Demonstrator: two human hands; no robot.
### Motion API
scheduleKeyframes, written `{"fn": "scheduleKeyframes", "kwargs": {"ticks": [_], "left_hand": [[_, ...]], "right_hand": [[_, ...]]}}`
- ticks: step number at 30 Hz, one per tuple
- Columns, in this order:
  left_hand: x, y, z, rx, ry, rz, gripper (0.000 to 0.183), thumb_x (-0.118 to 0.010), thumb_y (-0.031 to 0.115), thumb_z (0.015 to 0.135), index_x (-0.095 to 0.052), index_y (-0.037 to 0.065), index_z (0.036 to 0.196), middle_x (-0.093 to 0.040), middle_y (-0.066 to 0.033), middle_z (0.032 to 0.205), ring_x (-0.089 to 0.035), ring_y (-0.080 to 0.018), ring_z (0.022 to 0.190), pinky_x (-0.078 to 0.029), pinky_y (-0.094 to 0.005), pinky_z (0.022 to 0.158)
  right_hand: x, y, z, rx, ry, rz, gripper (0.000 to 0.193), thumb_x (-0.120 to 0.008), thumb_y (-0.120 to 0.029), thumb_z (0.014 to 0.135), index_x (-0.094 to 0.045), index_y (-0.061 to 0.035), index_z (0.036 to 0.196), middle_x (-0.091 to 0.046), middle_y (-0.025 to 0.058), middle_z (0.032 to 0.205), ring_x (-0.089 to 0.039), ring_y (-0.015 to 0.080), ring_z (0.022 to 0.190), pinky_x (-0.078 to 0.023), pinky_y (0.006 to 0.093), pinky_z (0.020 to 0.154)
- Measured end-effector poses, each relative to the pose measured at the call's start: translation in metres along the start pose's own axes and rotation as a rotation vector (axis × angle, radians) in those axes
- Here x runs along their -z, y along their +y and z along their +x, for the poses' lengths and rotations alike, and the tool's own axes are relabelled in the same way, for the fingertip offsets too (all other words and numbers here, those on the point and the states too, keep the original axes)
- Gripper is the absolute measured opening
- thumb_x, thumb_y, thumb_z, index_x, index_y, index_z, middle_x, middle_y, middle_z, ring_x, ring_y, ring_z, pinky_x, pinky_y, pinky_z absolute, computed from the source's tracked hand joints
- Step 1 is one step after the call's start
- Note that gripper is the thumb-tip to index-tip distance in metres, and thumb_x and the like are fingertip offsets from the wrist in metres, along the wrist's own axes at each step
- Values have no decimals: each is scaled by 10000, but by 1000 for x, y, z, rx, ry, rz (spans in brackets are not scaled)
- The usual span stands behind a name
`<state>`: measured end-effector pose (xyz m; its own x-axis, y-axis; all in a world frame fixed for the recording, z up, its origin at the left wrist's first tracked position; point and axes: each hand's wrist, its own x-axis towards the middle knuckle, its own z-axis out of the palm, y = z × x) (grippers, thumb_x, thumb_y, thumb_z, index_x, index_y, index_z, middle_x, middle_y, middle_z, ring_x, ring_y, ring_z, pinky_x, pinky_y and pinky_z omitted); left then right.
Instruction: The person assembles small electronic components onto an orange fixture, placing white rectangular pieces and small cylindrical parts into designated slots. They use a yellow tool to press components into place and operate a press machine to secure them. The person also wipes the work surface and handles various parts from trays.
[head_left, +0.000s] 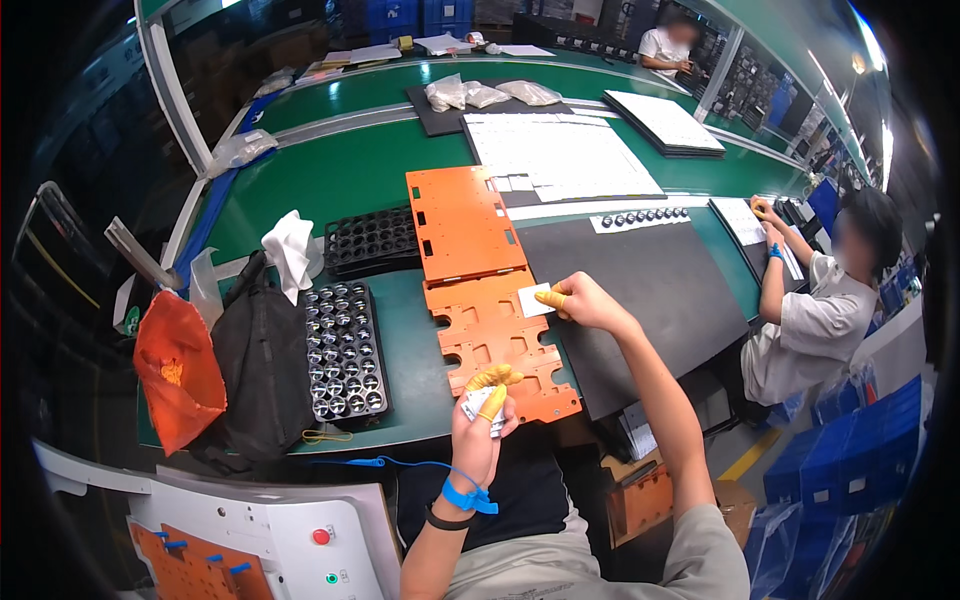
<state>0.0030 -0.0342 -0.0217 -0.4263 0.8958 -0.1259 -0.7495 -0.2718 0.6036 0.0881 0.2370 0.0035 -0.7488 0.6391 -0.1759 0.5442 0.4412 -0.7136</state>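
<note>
My right hand, with yellow finger cots on thumb and finger, pinches a small white square card by its right side. The card is at the upper right of an orange fixture plate with cutouts and shallow pockets; whether it touches the plate I cannot tell. An orange panel with slots adjoins the plate's far edge. Near the fixture's front edge, my left hand, also in yellow finger cots, is closed on several small white pieces. A blue wrist strap with a cord is round my left wrist.
A black tray of round shiny parts stands left of the fixture, a second black tray behind it. A dark mat lies right, with small black rings beyond. An orange pouch is far left; a co-worker sits right.
</note>
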Motion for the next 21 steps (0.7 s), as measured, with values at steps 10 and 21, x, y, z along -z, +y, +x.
{"fn": "scheduleKeyframes", "kwargs": {"ticks": [10, 21], "left_hand": [[4, -1, -3, -2, -14, -133, 274, -500, 114, 998, -552, 7, 1245, -574, -80, 969, -466, -128, 738, -376, -243, 573], [11, 5, 0, 24, -174, -472, 500, -576, 61, 792, -505, 2, 1283, -570, -111, 1155, -496, -193, 848, -422, -307, 707]], "right_hand": [[6, -14, 21, -224, -310, -12, 600, -655, -544, 920, -603, 0, 674, -538, 21, 618, -534, 133, 585, -516, 307, 558], [-2, -26, 10, -226, -180, -49, 553, -674, -492, 920, -625, 12, 696, -571, 54, 636, -542, 157, 584, -488, 314, 543]]}}
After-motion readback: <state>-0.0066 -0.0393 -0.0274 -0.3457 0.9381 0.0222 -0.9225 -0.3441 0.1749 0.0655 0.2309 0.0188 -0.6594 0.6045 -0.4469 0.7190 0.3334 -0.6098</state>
